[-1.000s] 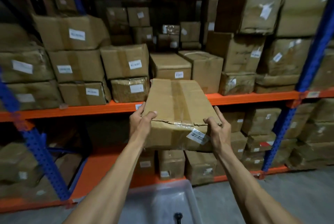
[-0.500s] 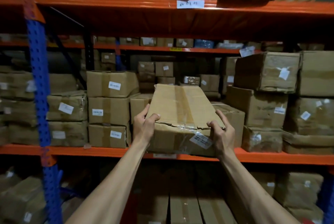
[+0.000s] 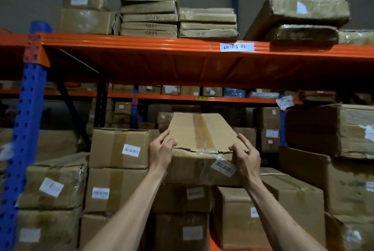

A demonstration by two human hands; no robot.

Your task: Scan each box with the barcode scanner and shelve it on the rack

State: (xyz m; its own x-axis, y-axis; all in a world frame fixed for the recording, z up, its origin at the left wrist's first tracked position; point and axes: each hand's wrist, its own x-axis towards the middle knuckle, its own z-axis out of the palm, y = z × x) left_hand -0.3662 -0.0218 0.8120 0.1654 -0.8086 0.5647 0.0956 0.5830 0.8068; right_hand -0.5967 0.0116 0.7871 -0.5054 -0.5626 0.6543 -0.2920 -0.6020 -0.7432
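I hold a long taped cardboard box [image 3: 200, 139] out in front of me, over the stacked boxes on the middle level of the rack. A white barcode label [image 3: 223, 166] sits on its near face. My left hand [image 3: 160, 154] grips the near left corner, thumb on top. My right hand [image 3: 245, 156] grips the near right corner the same way. The box's underside lies level with the top of a lower stack [image 3: 182, 198]; whether it rests on that stack I cannot tell. No barcode scanner shows in this view.
An orange beam [image 3: 141, 43] with a location tag [image 3: 236, 46] runs overhead, loaded with flat cartons [image 3: 148, 6]. A blue upright [image 3: 24, 129] stands at the left. Labelled boxes [image 3: 119, 147] flank the held box on the left, and large cartons [image 3: 332, 131] on the right.
My view has tilted up from the lower shelves to the upper beam. The box has risen in my hands and gone further into the rack, above the stacked boxes.
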